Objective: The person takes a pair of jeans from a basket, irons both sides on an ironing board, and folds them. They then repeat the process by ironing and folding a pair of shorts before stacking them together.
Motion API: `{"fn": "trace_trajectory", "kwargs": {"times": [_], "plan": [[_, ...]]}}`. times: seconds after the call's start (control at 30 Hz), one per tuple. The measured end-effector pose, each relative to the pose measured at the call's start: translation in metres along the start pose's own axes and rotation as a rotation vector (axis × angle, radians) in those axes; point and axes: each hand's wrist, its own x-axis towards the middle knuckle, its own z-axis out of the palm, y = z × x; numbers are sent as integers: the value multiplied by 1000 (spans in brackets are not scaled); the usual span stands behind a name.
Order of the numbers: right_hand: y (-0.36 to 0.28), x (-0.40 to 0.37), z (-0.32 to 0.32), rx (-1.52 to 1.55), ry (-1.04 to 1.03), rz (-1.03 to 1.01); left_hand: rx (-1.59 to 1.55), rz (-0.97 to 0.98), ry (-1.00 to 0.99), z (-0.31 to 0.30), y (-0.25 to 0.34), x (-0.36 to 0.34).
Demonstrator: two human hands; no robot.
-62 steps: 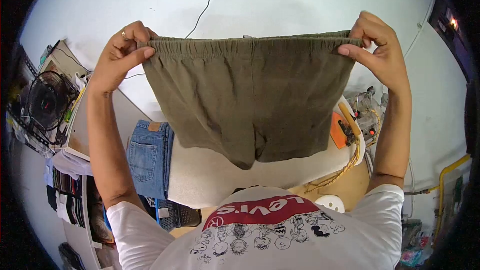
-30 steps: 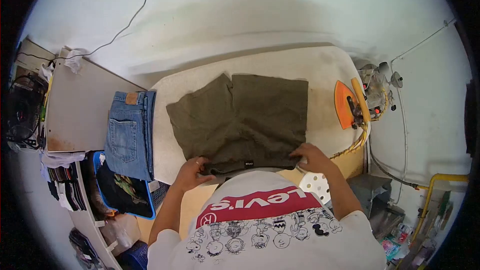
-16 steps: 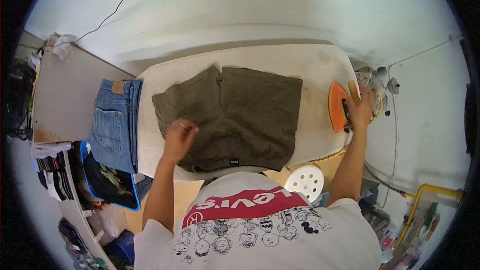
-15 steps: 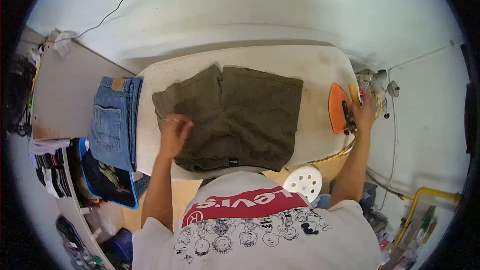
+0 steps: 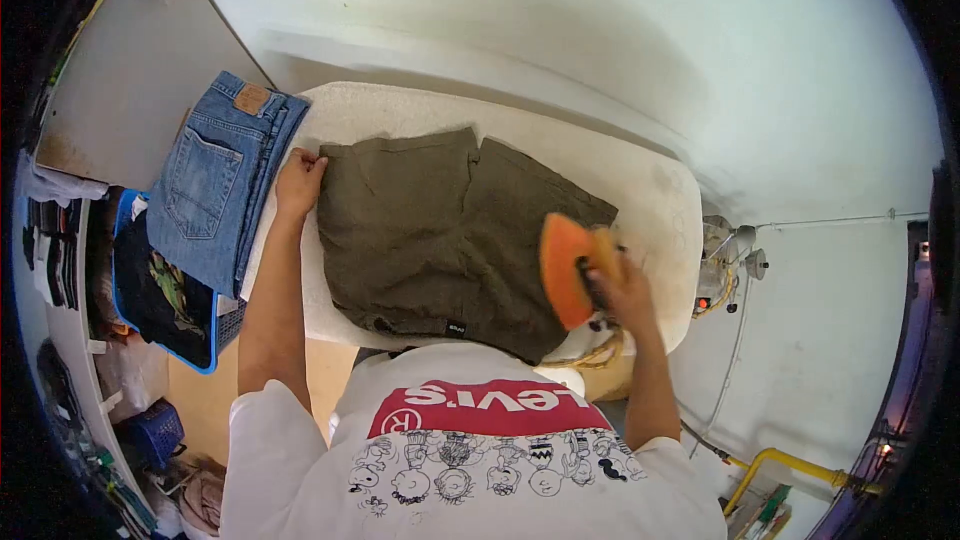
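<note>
Olive-green shorts [image 5: 410, 220] lie spread on a pale padded ironing board [image 5: 660, 190], waistband and small black label toward me. At the far left corner of a leg hem, my left hand [image 5: 300, 183] pinches the cloth between thumb and fingers. My right hand [image 5: 625, 290] is closed around the handle of an iron [image 5: 563, 275] with an orange soleplate edge, slightly blurred. The iron overlaps the right side of the shorts in this view. Its cord [image 5: 600, 352] trails down past the board's front edge.
Folded blue jeans [image 5: 205, 175] sit at the board's left end. Below them is a blue-rimmed basket [image 5: 215, 330] of dark clothes. A wall runs behind the board. At the right are metal fittings [image 5: 735, 250] and a yellow pipe [image 5: 780, 455].
My right hand has lifted the iron from the board's right end and brought it left over the shorts. My left hand has moved from mid-shorts up to the hem corner. The view has turned.
</note>
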Motion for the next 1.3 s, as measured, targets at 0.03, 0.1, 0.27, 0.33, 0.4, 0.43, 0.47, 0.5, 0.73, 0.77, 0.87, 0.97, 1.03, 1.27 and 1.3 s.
{"fn": "trace_trajectory", "kwargs": {"times": [0.03, 0.1, 0.27, 0.33, 0.4, 0.43, 0.47, 0.5, 0.73, 0.77, 0.87, 0.97, 1.03, 1.27, 1.3], "plan": [[-32, 4, 11, -52, -127, 25, 5, 7, -34, 1, -1, 2], [-67, 24, 23, -108, -255, 47, 6, 11, -64, 1, -7, 5], [-79, 92, 13, -3, -143, 211, -374, -42, -30, -4, -32, 13], [-64, 113, 0, 33, -166, 260, -369, -58, -57, -5, -32, 14], [-68, 120, 1, 67, -192, 293, -368, -76, -68, -9, -27, 16], [-80, 111, 5, 19, -244, 226, -383, -97, -79, -9, -21, 12], [-85, 102, 9, -29, -298, 164, -394, -122, -94, -10, -16, 9], [-64, 100, 26, -68, -296, -5, -425, -116, -98, -12, -11, 6], [-109, 156, 55, -30, -132, 37, -405, -82, -179, -14, -15, 11], [-109, 158, 53, -30, -135, 28, -421, -91, -156, -10, -18, 11], [-143, 161, 52, -9, -168, -48, -470, -93, -56, -14, -8, 4], [-186, 134, 73, -86, -427, -108, -442, -41, -86, -11, -15, 10], [-197, 131, 118, -117, -431, -319, -469, -61, -100, -14, -15, 11], [-275, 182, 172, -198, -527, -277, -229, 55, -151, -27, -23, 1], [-273, 189, 176, -221, -522, -359, -187, 35, -199, -29, -19, -13]]}}
